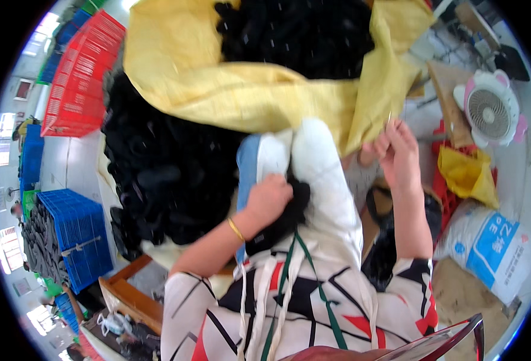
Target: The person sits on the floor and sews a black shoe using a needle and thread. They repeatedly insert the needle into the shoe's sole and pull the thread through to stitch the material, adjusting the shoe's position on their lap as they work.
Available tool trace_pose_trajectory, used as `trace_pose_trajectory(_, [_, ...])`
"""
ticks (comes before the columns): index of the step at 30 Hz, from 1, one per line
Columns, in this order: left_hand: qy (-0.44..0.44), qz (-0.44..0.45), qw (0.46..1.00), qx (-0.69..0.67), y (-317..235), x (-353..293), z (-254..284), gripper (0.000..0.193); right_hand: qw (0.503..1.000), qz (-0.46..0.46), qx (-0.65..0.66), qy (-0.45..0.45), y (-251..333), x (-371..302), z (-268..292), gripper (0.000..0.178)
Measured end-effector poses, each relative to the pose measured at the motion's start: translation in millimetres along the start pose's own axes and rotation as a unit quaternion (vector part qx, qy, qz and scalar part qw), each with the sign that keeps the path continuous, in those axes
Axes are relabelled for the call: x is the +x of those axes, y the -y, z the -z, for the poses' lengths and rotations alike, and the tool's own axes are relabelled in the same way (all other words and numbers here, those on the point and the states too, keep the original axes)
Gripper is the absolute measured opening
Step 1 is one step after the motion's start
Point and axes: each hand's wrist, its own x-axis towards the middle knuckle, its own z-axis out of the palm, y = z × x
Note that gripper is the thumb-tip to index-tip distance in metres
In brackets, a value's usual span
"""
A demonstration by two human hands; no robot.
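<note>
Blue plastic for the crate (pixel 94 231) at far left, packed to the rim with dark grey pieces (pixel 43 246), a pale cord across one wall, perhaps to keep the load in. Farther back, a red crate (pixel 82 75), contents out of sight. Next, a loose heap of black pieces (pixel 163 174) just beside the left edge of the pale-trousered lap (pixel 328 180), probably there for easy reach. Beyond the lap's far edge, a yellow woven sack (pixel 199 99), mouth spread wide around more black items (pixel 295 36), likely folded back to leave them exposed. Toward the lap's left edge, left hand (pixel 270 195) curled closed over a black piece (pixel 300 195), seemingly held against the lap for steadiness. Out past the lap's right edge, right hand (pixel 399 147) raised well apart from the left, fingertips pinching what looks like a thin sliver (pixel 390 115), too small to identify. Lower, a black plastic bag (pixel 383 256), contents indistinct. At far right, a yellow bag (pixel 467 174), a white-and-pink fan (pixel 488 108), perhaps there for cooling, and a bulging white sack (pixel 494 249), apparently full, filling hidden.
</note>
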Motion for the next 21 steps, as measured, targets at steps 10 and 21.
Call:
trace_pose_trajectory(10, [-0.008,0.063,0.994,-0.089,-3.9,-7.9,-3.3,0.010,0.933,0.248,-0.255,-0.047,23.1,9.4,-16.7,0.008])
trace_pose_trajectory(21, [0.004,0.147,0.968,-0.203,4.0,-16.8,-10.8,0.013,0.499,0.206,-0.717,0.440,-132.2,-37.7,-26.4,0.007])
